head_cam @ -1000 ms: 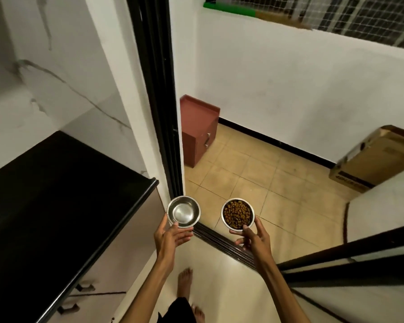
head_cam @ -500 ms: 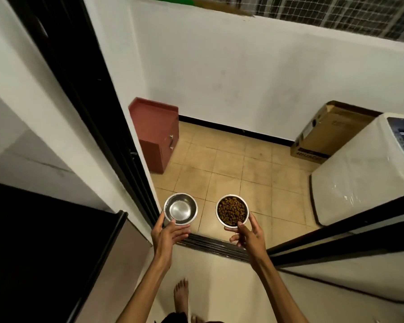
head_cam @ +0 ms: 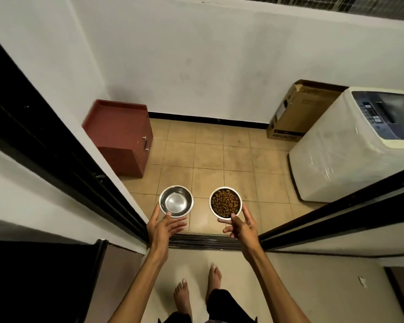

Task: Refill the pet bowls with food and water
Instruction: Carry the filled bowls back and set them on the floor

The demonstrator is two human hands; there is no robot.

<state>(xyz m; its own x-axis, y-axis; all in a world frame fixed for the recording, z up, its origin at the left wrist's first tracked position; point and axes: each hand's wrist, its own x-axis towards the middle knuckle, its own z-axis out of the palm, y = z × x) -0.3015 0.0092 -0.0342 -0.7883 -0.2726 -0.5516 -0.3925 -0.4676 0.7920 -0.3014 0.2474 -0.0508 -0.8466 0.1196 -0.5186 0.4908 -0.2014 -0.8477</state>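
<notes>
We see one washing machine (head_cam: 350, 145), one cardboard box (head_cam: 296, 113) and one red cabinet (head_cam: 121, 134) on the tiled floor (head_cam: 210, 159). Our left hand (head_cam: 163, 227) grips the steel bowl (head_cam: 175, 201) (contents unclear); our right hand (head_cam: 239, 226) pinches the kibble bowl (head_cam: 225, 203). Two bowls, side by side above the doorway track.

Both bare forearms reach forward from the bottom of the view, spreading slightly apart toward the wrists. The left hand (head_cam: 164, 227) is held out at about the same height as the right, palm turned inward, thumb up along the near left side of what it carries and the fingers extended underneath. The right hand (head_cam: 240, 226) mirrors it, thumb hooked over the near edge of its load, index finger raised along the right side, the remaining fingers curled below. Two bare feet stand side by side beneath the arms, toes pointing forward.
</notes>
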